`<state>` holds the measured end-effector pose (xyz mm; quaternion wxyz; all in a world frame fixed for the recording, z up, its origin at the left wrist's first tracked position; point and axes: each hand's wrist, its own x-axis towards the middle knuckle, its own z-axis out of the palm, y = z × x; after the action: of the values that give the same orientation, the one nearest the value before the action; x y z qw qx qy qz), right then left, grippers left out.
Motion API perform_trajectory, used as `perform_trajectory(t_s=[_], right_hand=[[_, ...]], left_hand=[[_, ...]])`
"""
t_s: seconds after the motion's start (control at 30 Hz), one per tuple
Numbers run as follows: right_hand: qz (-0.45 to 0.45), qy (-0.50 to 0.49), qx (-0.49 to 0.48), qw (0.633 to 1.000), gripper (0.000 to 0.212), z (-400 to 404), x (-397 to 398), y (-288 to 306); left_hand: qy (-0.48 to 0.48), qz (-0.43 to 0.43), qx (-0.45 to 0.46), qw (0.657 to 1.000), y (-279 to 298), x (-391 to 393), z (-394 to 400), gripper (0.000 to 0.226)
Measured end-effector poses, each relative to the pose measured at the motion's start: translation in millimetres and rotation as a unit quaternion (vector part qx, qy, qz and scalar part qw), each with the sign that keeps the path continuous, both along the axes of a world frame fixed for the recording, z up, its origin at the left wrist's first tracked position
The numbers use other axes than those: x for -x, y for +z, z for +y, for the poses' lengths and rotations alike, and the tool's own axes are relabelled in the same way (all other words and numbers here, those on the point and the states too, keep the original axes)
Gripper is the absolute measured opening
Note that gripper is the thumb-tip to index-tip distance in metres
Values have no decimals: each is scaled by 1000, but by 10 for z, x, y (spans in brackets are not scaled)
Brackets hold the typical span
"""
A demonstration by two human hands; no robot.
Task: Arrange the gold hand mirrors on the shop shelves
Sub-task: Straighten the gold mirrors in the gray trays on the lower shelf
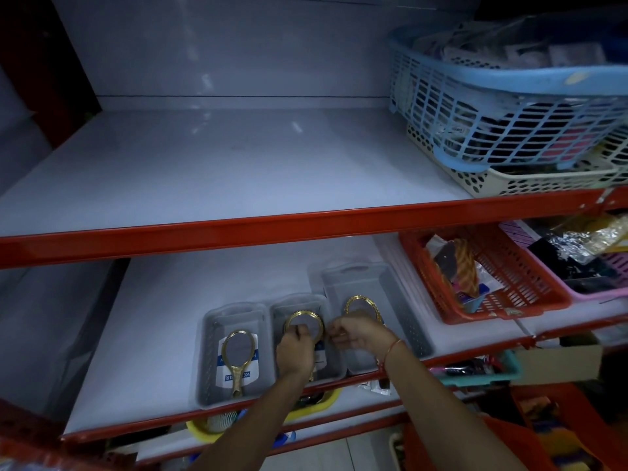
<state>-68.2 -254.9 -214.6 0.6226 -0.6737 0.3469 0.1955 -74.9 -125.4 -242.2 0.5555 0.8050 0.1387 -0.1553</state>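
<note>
Upper shelf (204, 171) lies open to its left edge; stacked baskets (509, 130) block its right corner.

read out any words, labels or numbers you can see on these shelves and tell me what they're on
Nothing can be read for certain.
White and blue card under the gold mirror in the left grey tray: upside-down blue print, too blurred to read.
Card under the left hand in the middle tray: mostly hidden, unreadable.
Packets in the red basket: print too small to read.
</note>
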Motion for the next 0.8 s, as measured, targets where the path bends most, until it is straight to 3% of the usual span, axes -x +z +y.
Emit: perform_trajectory(t_s=[0.1, 0.2, 0.33, 0.5, 0.63, 0.73, 0.8], right_hand=[[-21, -71, 18, 997, 11, -304, -41, -23], [-23, -117, 72, 990, 11, -595, 14, -120], [-2, -79, 203, 976, 6, -871, 199, -264], [48, 20, 324, 945, 37, -1053, 300, -455], [40, 75, 403, 911, 39, -1036, 239, -506], [29, 66, 400, 914, 44, -1097, 213, -540], [37, 71, 335, 939, 41, -1160, 189, -527]], left_hand=[[-9, 11, 92, 996, 101, -46, -237, 35], [-47, 94, 175, 979, 116, -77, -509, 34], [-65, 168, 166, 970, 22, -46, -834, 35], [-55, 216, 158, 962, -82, -2, -1068, 46], [-43, 226, 171, 958, -148, -33, -1155, 49], [-27, 228, 173, 958, -182, -27, -1214, 48], [-14, 228, 179, 957, -179, -34, -1223, 47]])
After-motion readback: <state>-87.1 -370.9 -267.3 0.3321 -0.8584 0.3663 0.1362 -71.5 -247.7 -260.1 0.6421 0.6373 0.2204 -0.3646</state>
